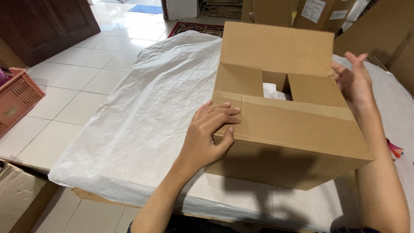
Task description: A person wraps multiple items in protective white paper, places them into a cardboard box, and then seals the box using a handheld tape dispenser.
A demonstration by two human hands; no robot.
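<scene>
A: Two hands on one cardboard box (293,129), which sits on the counter (142,129) over a crinkled white plastic sheet (164,86).

B: How are the hands placed?

A: The left hand (211,129) lies flat on the near-left corner, fingers spread over the top flap and thumb on the front wall, pressing rather than gripping. The right hand (355,80) is open, fingers apart, just beside the far-right edge near the raised flap; it holds nothing.

B: How closed does the box look?

A: Partly, I'd judge. The near flap is folded down, and the two side flaps lie inward with a gap between them, showing something white inside. The far flap stands upright. No tape shows on top, so folding that last flap and any sealing look not yet done.

B: Anything else around?

A: A pink crate (17,99) on the tiled floor at left, and more cartons (302,11) behind.
</scene>
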